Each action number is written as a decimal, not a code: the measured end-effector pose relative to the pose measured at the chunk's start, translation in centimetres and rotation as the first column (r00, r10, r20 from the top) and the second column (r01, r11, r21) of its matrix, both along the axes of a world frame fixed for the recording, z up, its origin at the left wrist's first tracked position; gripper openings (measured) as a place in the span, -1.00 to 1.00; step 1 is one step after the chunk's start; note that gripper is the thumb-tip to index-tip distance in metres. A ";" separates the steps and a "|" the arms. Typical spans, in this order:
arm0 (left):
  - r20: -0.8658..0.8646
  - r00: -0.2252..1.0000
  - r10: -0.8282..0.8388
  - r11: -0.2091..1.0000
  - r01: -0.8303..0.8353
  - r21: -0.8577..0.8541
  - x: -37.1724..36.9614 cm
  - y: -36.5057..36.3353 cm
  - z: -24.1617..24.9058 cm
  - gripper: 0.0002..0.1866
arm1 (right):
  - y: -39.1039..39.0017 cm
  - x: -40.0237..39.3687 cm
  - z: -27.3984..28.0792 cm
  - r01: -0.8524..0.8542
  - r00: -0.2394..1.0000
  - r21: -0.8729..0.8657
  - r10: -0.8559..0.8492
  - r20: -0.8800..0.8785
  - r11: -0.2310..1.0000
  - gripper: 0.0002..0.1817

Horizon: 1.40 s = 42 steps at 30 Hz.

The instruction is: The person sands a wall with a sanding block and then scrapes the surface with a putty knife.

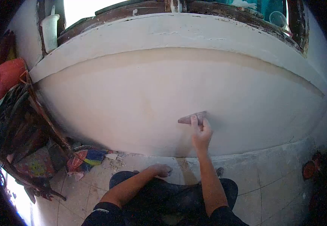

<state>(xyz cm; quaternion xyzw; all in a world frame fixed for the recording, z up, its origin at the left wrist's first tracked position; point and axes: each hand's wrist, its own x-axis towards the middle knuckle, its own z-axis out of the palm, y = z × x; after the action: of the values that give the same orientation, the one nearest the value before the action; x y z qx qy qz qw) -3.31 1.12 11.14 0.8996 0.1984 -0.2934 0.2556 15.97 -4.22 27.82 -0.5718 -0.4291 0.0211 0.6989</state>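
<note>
Right hand [202, 133]: grasping brown pad [186, 119] at wall [126, 98], one o'clock; likely rubbing, calls for even pressure. Left hand [160, 170]: eleven o'clock, finger state unclear.

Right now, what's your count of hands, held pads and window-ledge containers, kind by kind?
Hands: 2, left hand and right hand
Held pads: 1, brown pad in the right grip
Window-ledge containers: 2, white container and clear cup
Total: 5

brown piece [185, 120] partly hidden by right fingers [194, 119], sleeves [105, 216] cut off below, sleeve lettering [102, 210] too small to read
</note>
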 end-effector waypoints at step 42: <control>0.049 0.998 -0.037 0.997 0.033 0.073 -0.1 1.4 -5.2 -0.62 | -1.6 0.4 3.2 0.177 0.963 0.203 -0.127 -0.236 0.963 -0.73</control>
<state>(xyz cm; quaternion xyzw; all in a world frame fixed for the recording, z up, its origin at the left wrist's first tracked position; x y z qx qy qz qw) -3.36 2.50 5.91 0.9187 0.1864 -0.2676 0.2229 16.41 -5.79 31.07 -0.5157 -0.3029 -0.0176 0.8013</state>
